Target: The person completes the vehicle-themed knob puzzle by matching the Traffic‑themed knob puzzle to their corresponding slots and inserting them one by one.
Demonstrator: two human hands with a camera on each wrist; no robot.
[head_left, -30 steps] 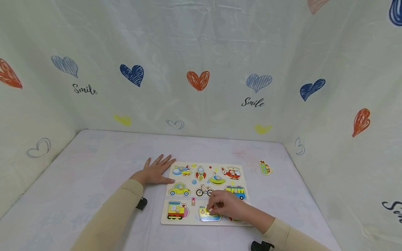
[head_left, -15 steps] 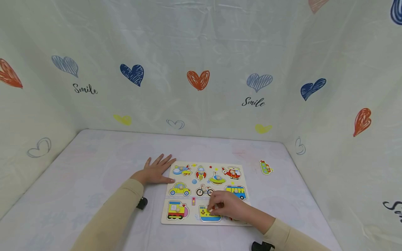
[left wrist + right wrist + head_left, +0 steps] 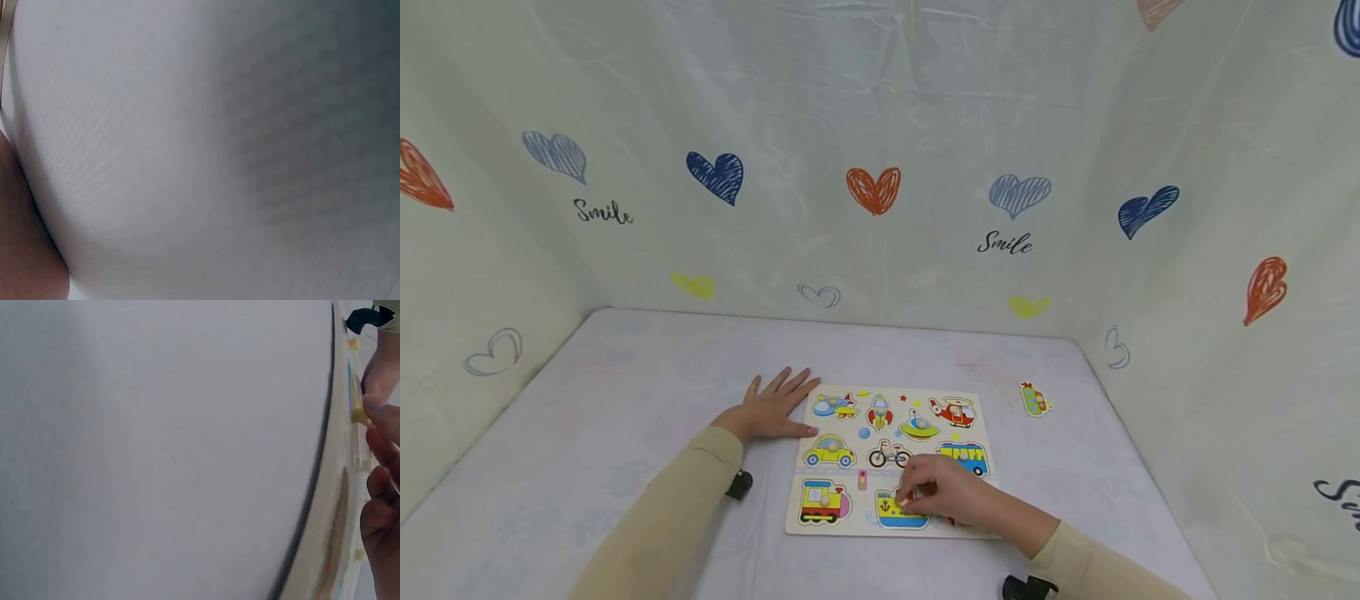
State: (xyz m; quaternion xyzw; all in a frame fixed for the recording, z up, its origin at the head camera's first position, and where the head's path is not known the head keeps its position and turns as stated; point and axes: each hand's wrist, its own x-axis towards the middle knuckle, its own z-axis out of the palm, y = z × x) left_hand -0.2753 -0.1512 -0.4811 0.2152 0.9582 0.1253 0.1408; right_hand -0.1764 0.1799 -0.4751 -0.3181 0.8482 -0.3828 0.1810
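In the head view a wooden peg puzzle board (image 3: 792, 508) lies on the table, bearing vehicle pieces. My right hand (image 3: 951, 492) pinches the ship piece (image 3: 891, 518) by its knob, at the board's near edge. The ship sits at its printed spot, its right part hidden behind the fingers. From the right wrist, thumb and forefinger meet at a small wooden knob (image 3: 359, 415). My left hand (image 3: 769, 410) lies flat with fingers spread, its fingertips and thumb at the board's left edge. A loose submarine piece (image 3: 1035, 400) lies on the table to the right of the board.
Around the ship are the train piece (image 3: 823, 502), bicycle piece (image 3: 889, 454) and bus piece (image 3: 964, 457). Another piece near the bottom right corner is mostly covered by my right hand. A white curtain (image 3: 775, 250) with printed hearts surrounds the table (image 3: 647, 400).
The pale glare on the ship piece has gone since a second ago, and its colours now show fully. Both hands stay in about the same place.
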